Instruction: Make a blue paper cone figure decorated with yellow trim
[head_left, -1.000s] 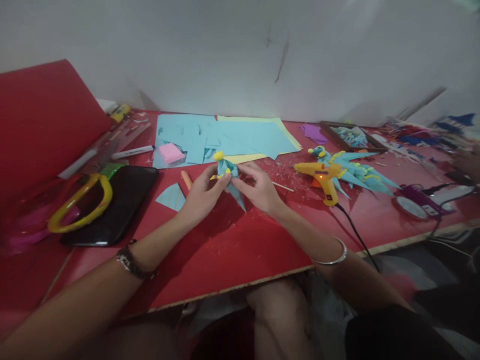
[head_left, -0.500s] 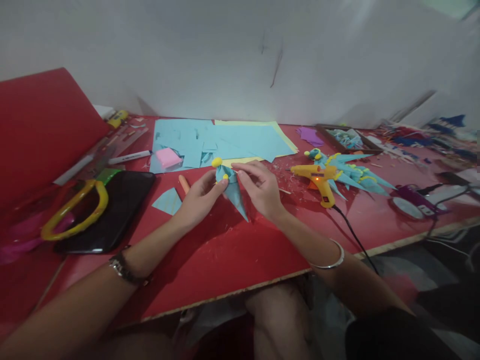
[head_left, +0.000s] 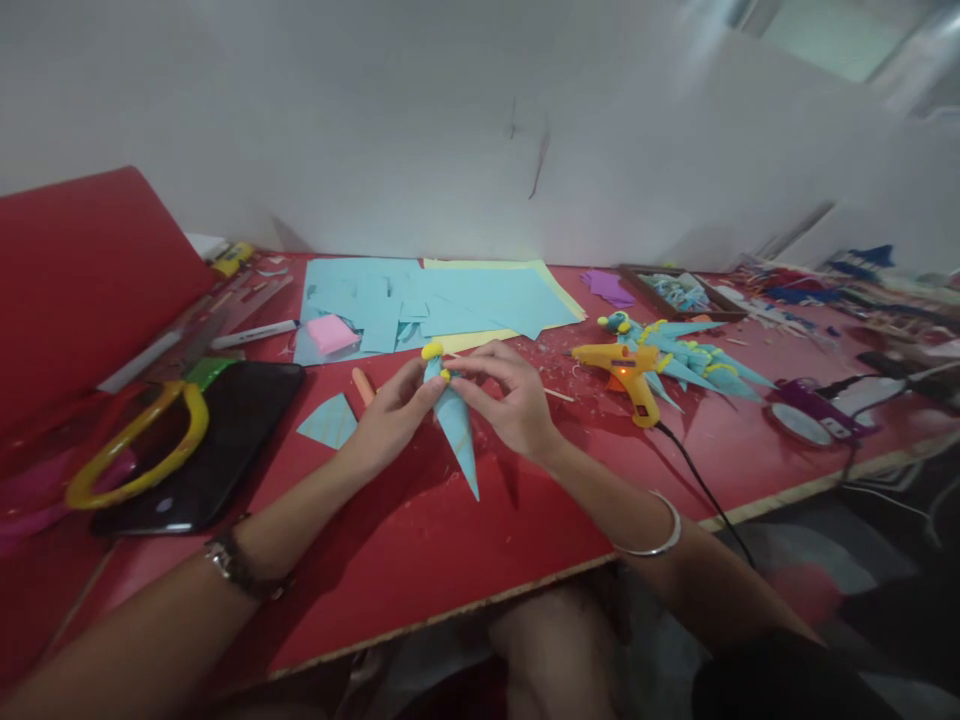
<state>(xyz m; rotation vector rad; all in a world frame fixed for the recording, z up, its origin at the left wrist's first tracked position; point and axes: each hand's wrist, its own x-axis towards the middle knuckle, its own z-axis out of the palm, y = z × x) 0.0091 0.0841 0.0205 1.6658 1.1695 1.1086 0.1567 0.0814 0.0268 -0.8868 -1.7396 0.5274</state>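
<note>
A light-blue paper cone (head_left: 459, 435) with small yellow balls at its top hangs point down between my hands, above the red table. My left hand (head_left: 394, 415) pinches its upper left side, thumb near the yellow balls. My right hand (head_left: 514, 400) is closed at its upper right side, with a thin pale stick (head_left: 452, 355) showing by the fingers. The yellow glue gun (head_left: 626, 372), its orange light on, stands to the right of my right hand. Behind it lie several finished-looking blue cones (head_left: 697, 355) with yellow trim.
Blue paper sheets (head_left: 480, 298) and a pink pad (head_left: 331, 334) lie toward the wall. On the left are a black phone (head_left: 232, 440), yellow-handled scissors (head_left: 196, 415) and a marker (head_left: 255, 334). A tray (head_left: 720, 308) and a purple device (head_left: 817, 410) stand at the right.
The cone now hangs straighter, its tip lower in view. My right hand's fingers have come closer to the yellow balls at its top. The view has shifted slightly.
</note>
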